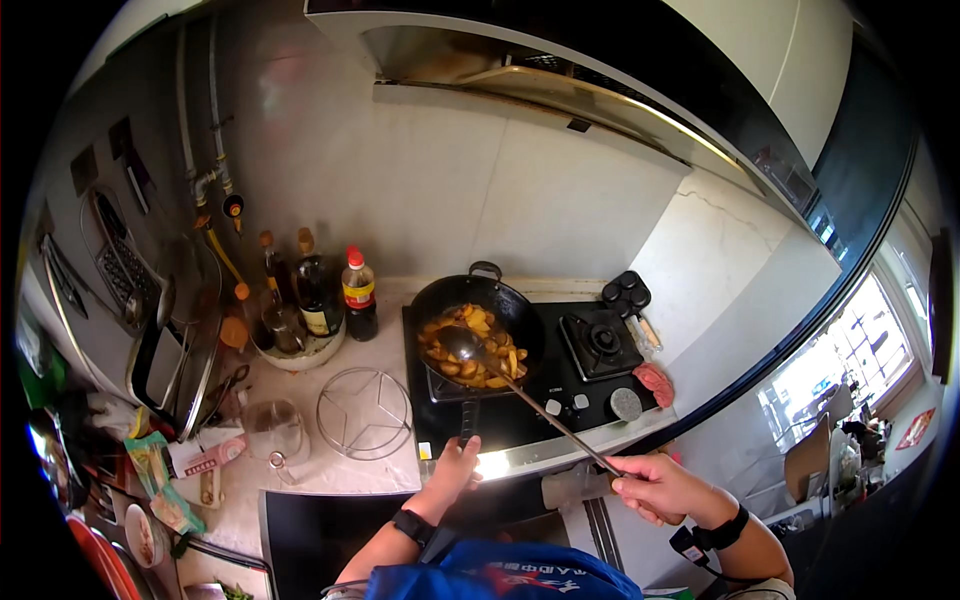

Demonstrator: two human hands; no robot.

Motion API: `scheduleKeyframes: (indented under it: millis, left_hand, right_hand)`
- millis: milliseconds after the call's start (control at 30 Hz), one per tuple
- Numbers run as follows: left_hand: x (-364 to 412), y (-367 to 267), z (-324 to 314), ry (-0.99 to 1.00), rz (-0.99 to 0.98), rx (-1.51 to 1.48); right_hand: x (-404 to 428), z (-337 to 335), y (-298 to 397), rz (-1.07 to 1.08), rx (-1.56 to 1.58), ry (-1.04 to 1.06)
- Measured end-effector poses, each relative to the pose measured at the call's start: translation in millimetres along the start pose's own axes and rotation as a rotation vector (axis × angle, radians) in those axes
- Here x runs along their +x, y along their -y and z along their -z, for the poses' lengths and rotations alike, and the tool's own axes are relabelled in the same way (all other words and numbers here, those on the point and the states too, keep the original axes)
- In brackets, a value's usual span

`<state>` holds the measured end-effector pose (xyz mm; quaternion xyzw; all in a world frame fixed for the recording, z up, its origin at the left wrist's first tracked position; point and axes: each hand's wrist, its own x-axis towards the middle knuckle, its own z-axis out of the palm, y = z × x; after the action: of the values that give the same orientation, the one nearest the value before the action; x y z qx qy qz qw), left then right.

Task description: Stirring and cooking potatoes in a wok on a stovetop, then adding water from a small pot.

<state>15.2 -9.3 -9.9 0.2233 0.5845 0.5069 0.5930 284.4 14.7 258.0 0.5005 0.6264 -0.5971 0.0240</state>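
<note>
A black wok [517, 304] sits on the left burner of a black gas hob [491, 420]. Browned chunks of food [480, 319], possibly potato, fill its bottom. My left hand [452, 472] is closed around the end of the wok's long handle [469, 420], which points towards me. In my right hand [656, 484] is the end of a long-handled metal ladle [555, 420]. The ladle's bowl [461, 343] rests among the chunks, its rounded back partly showing. Both wrists wear black bands.
Left of the hob are a wire trivet [364, 412], a glass jug [277, 431] and several sauce bottles [360, 292]. The right burner [602, 340] has a pink cloth [654, 385] and a grey round scourer [625, 404] nearby. A range hood [600, 82] overhangs the hob.
</note>
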Motion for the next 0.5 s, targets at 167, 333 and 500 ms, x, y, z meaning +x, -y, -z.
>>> scheduleKeyframes:
  millis: [167,333,500]
  left_hand:
    - [3.7,4.6,2.6,0.01,-0.002,-0.013]
    - [3.4,1.4,-2.7,0.021,0.007,-0.004]
    - [8.3,12.5,4.4,0.024,-0.007,-0.032]
  right_hand:
    - [2.6,-6.8,2.5,0.003,0.134,0.11]
    - [18.7,-4.5,0.6,-0.109,0.011,0.116]
    - [52.8,-23.3,1.4,-0.083,-0.259,0.04]
